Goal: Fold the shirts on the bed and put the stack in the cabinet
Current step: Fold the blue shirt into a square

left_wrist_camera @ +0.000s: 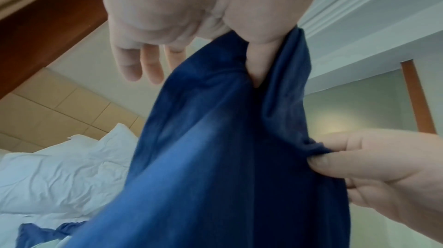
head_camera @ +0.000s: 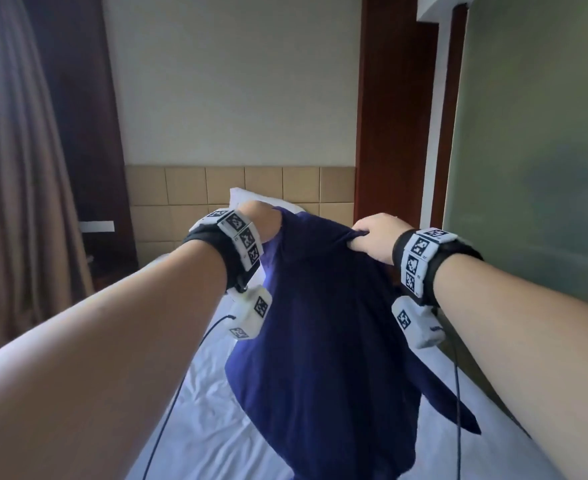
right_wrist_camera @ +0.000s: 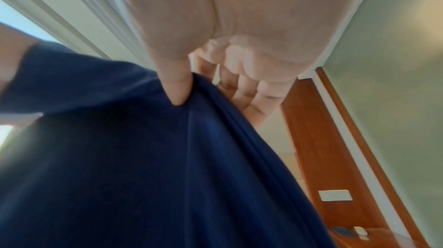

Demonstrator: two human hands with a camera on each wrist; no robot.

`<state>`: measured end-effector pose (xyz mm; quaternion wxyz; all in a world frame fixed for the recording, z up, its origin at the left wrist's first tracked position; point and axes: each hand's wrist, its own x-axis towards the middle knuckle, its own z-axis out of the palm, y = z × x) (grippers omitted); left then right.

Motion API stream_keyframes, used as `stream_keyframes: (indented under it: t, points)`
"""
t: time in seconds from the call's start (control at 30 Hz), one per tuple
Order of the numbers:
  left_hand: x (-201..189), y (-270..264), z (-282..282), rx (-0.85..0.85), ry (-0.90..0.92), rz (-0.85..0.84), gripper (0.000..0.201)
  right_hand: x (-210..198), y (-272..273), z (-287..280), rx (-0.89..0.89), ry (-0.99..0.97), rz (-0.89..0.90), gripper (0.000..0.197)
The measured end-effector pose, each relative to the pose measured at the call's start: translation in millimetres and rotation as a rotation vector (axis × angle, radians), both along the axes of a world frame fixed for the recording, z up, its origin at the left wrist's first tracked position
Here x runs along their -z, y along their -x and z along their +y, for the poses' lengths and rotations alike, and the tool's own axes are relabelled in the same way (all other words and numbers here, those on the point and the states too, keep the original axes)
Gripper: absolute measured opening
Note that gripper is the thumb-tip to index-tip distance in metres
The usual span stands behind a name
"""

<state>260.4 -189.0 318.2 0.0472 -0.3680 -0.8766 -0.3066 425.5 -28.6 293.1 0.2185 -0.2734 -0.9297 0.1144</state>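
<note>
A dark blue shirt (head_camera: 320,341) hangs in the air above the white bed (head_camera: 209,410), held up by both hands. My left hand (head_camera: 261,223) pinches its top edge between thumb and forefinger, the other fingers (left_wrist_camera: 143,62) hanging loose. My right hand (head_camera: 372,237) pinches a bunched fold at the top right; the thumb (right_wrist_camera: 177,89) presses into the cloth (right_wrist_camera: 143,166). In the left wrist view the shirt (left_wrist_camera: 215,157) drapes down between both hands, the right hand (left_wrist_camera: 359,161) at the right edge. Another blue garment (left_wrist_camera: 40,231) lies crumpled on the bed.
White pillows (left_wrist_camera: 59,172) lie at the head of the bed against a tan tiled headboard (head_camera: 237,188). A brown curtain (head_camera: 12,202) hangs on the left. A frosted glass wall (head_camera: 535,168) and a wooden door frame (head_camera: 389,116) stand on the right.
</note>
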Motion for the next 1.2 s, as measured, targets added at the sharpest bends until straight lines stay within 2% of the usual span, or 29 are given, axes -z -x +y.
stream_keyframes:
  t: [0.03,0.1,0.17,0.23,0.3,0.33,0.4,0.47,0.5,0.57,0.63,0.73,0.9,0.97,1.03,1.13,1.2]
  points:
    - [-2.6,-5.1,-2.6,0.013,-0.001,0.022,0.039,-2.5,-3.2,-9.3,-0.094,0.058,0.058,0.017]
    - [-7.6,-13.7,-3.8,0.053,0.009,-0.003,0.039,-7.7,-3.1,-28.9,-0.283,0.258,0.144,0.028]
    - [-9.9,-22.7,-5.5,0.098,-0.020,-0.045,0.038,-12.5,2.3,-43.6,-0.360,0.321,0.193,0.030]
    - [-6.7,-23.4,-9.0,0.149,-0.080,-0.134,0.031,-15.5,6.1,-48.7,-0.333,0.254,0.234,0.019]
    - [-0.6,-23.1,-17.4,0.306,-0.161,-0.356,0.024,-17.0,3.1,-47.0,-0.257,0.184,0.287,0.011]
    - [4.0,-19.1,-22.5,0.385,-0.185,-0.452,0.028,-17.5,-0.2,-45.7,-0.222,0.186,0.327,0.009]
    - [14.0,-11.3,-35.1,0.488,-0.168,-0.600,0.034,-17.2,-7.9,-43.0,-0.165,0.260,0.434,0.011]
    - [25.7,-7.1,-44.8,0.523,-0.039,-0.681,0.040,-15.6,-15.9,-40.8,-0.111,0.338,0.558,0.017]
    - [31.8,-6.6,-49.4,0.512,0.070,-0.660,0.039,-15.6,-19.3,-39.9,-0.079,0.360,0.613,0.019]
    - [43.9,-7.9,-59.2,0.466,0.283,-0.582,0.021,-18.8,-26.0,-35.1,-0.005,0.378,0.705,0.021]
    - [56.9,-3.2,-65.8,0.438,0.395,-0.553,0.011,-24.5,-33.5,-27.8,0.057,0.436,0.783,0.022]
    - [71.3,-1.4,-69.8,0.419,0.332,-0.611,0.008,-30.7,-44.1,-18.2,0.083,0.546,0.824,0.021]
    - [80.9,-23.2,-42.7,0.419,-0.081,-0.628,0.018,-30.1,-47.5,-30.6,-0.028,0.549,0.722,0.023]
    - [80.9,-34.2,-26.3,0.467,-0.149,-0.644,0.022,-29.4,-48.9,-38.3,-0.099,0.564,0.691,0.030]
    - [81.9,-46.0,-14.4,0.516,-0.094,-0.630,0.029,-28.8,-52.9,-43.0,-0.157,0.589,0.676,0.035]
    - [90.6,-61.7,-3.5,0.581,0.122,-0.620,0.043,-30.8,-63.1,-46.3,-0.254,0.666,0.706,0.038]
    - [98.5,-68.1,0.8,0.584,0.281,-0.567,0.040,-33.3,-71.5,-45.3,-0.308,0.727,0.767,0.037]
